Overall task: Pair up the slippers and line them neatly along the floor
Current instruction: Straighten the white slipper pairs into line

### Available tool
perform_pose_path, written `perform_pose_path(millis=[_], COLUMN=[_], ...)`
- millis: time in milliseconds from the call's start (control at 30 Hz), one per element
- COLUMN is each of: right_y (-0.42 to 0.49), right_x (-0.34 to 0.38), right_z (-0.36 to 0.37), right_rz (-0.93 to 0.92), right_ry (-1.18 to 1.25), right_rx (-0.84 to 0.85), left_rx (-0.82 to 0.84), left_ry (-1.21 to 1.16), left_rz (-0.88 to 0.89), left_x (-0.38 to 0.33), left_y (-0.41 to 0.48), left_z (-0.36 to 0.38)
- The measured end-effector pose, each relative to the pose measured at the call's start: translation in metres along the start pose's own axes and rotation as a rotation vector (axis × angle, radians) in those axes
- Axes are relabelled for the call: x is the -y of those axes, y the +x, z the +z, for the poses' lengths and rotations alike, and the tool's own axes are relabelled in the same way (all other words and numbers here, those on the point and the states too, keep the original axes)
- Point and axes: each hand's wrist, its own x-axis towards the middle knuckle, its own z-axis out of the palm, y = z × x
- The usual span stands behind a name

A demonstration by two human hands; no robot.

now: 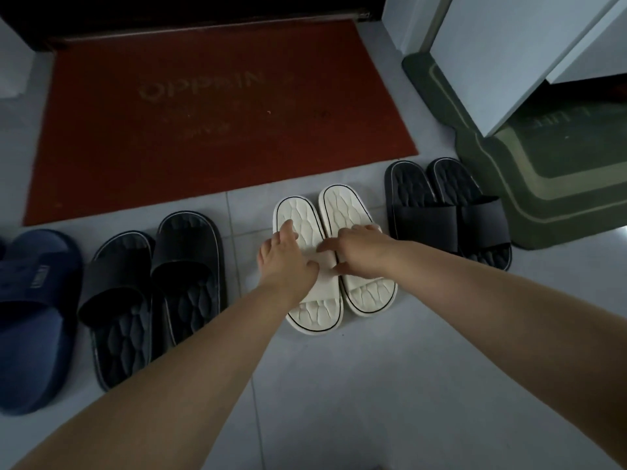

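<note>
A pair of white slippers lies side by side on the grey tile floor, toes toward me. My left hand point(285, 259) lies over the strap of the left white slipper point(315, 312); its fingers curl past the strap's far edge and the thumb presses on top. My right hand point(356, 252) grips the strap of the right white slipper point(342, 205), thumb and forefinger at its inner edge. A black pair point(448, 212) stands to the right. Another black pair point(152, 293) stands to the left, its slippers slightly staggered. A navy slipper point(34, 320) sits at the far left.
A red doormat point(210, 113) lies just beyond the row of slippers. A green mat point(543, 184) sits at the right under a white door or cabinet point(502, 62). Bare grey tiles point(390, 385) stretch between the slippers and me.
</note>
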Motion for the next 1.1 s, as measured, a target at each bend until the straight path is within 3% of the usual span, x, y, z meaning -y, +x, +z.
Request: perform_pose_path(millis=[133, 233, 300, 367, 467, 533, 633, 733, 800, 967, 1100], right_y=[0.006, 0.003, 0.004, 0.006, 0.007, 0.006, 0.004, 0.0, -0.008, -0.035, -0.055], right_x=[0.006, 0.015, 0.027, 0.043, 0.071, 0.082, 0.082, 0.07, 0.059, 0.011, -0.036], right_z=[-0.016, -0.025, -0.028, -0.029, -0.024, -0.015, -0.002, 0.007, 0.012, 0.031, 0.05], right_rz=[0.019, 0.076, 0.227, 0.382, 0.457, 0.408, 0.316, 0.364, 0.386, 0.541, 0.733], right_ry=[0.208, 0.465, 0.809, 1.358, 2.11, 2.298, 2.234, 1.822, 1.606, 1.362, 1.087], right_rx=[0.063, -0.19, -0.424, -0.476, -0.433, -0.439, -0.255, -0.05, -0.002, -0.159, -0.436], left_rx=[-0.08, -0.37, -0.586, -0.674, -0.637, -0.545, -0.326, -0.125, -0.06, -0.067, 0.026], left_ry=[-0.073, -0.234, -0.387, -0.469, -0.473, -0.426, -0.355, -0.253, -0.168, 0.066, 0.011], left_rz=[-0.108, -0.159, -0.153, -0.159, -0.169, -0.155, -0.148, -0.087, -0.045, 0.001, -0.115], left_x=[0.016, 0.035, 0.049, 0.062, 0.076, 0.081, 0.079, 0.069, 0.06, 0.038, 0.023], left_y=[-0.008, -0.013, -0.017, -0.021, -0.024, -0.024, -0.023, -0.022, -0.019, -0.007, 0.004], left_z=[-0.018, -0.039, -0.056, -0.07, -0.08, -0.077, -0.064, -0.049, -0.039, -0.022, -0.002])
